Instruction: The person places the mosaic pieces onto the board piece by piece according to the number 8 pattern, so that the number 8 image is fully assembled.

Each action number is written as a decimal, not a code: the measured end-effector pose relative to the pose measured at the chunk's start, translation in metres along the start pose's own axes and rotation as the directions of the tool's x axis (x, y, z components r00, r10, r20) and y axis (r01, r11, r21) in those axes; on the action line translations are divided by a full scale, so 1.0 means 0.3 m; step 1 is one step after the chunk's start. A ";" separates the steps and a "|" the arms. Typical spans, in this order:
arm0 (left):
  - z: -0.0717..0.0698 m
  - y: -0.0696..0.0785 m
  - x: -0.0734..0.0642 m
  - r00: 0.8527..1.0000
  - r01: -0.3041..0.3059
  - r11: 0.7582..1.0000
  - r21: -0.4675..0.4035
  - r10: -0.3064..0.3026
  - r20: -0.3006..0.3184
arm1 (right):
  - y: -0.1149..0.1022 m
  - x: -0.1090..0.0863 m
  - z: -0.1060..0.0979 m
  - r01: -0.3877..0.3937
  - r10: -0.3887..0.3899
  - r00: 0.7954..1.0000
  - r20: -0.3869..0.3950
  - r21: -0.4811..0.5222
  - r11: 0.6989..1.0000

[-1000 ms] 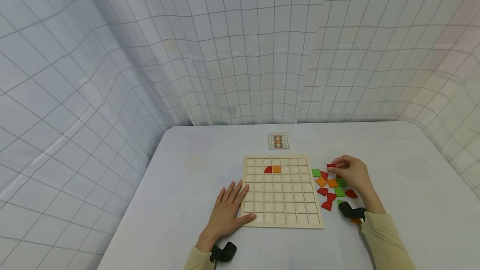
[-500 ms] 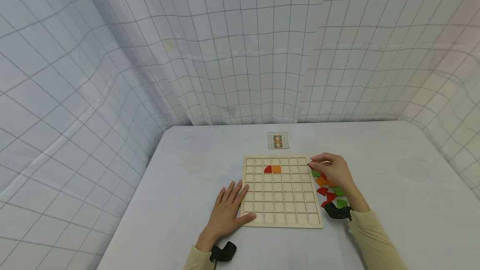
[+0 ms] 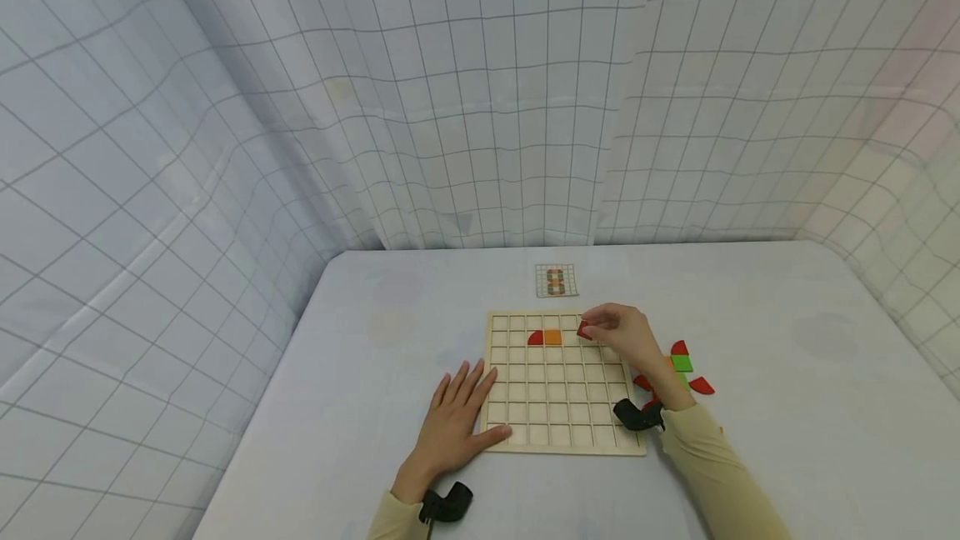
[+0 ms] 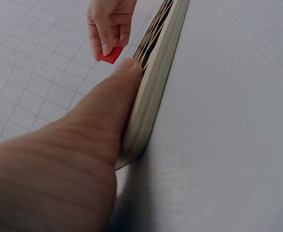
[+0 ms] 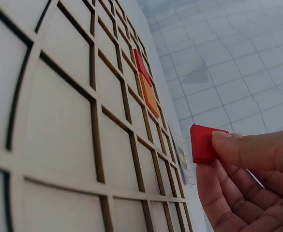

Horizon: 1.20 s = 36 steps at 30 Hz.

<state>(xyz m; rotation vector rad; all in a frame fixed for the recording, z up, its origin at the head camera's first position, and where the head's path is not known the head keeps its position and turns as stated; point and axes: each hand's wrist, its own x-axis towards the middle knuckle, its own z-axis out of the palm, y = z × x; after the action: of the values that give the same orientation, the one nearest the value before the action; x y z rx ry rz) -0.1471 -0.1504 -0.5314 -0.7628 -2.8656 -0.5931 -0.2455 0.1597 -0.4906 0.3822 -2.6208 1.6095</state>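
Red piece [image 5: 203, 144]: solid colour, flat faces, visible edges straight. Held above the wooden board [image 3: 559, 412], on the side facing the table's [image 3: 795, 357] far edge. Right hand [image 3: 628, 338]: grip pinched on the piece. Left hand [image 3: 455, 427]: fingers spread, touching the board.

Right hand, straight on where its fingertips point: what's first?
Probably the orange square on the board, judging by the head view; the right hand looks raised, so it may pass over.
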 end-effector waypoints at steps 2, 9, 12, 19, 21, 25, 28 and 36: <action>0.001 -0.001 0.000 1.000 -0.001 1.000 -0.001 0.001 0.000 | -0.003 0.011 0.016 0.007 -0.008 1.000 -0.003 -0.030 1.000; 0.006 -0.004 0.002 1.000 -0.009 1.000 0.001 0.009 -0.001 | -0.009 0.028 0.057 0.021 -0.021 1.000 0.004 -0.066 0.998; 0.008 -0.005 0.002 1.000 -0.010 1.000 0.004 0.010 -0.007 | -0.001 0.035 0.068 0.038 -0.036 0.999 0.015 -0.086 0.996; 0.014 -0.013 0.001 1.000 -0.010 1.000 0.013 0.010 -0.012 | 0.010 0.044 0.082 0.034 -0.029 0.998 0.050 -0.104 0.994; 0.015 -0.015 0.001 1.000 -0.010 1.000 0.014 0.010 -0.014 | 0.005 0.042 0.083 0.023 -0.018 0.998 0.054 -0.105 0.994; 0.014 -0.016 0.002 1.000 -0.010 1.000 0.020 0.010 -0.015 | -0.005 0.040 0.082 0.015 -0.009 0.999 0.053 -0.122 0.992; 0.015 -0.016 0.003 1.000 -0.013 1.000 0.017 0.013 -0.014 | -0.008 0.041 0.082 0.007 -0.001 0.999 0.045 -0.132 0.991; 0.014 -0.012 0.002 1.000 -0.002 1.000 0.018 0.002 -0.006 | -0.001 0.045 0.095 0.026 -0.020 0.999 0.035 -0.176 0.984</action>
<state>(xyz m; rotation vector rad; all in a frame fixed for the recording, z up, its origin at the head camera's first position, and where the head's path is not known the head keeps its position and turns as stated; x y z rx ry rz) -0.1493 -0.1513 -0.5364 -0.7592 -2.8604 -0.5680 -0.2559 0.1320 -0.5013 0.4308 -2.7444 1.3617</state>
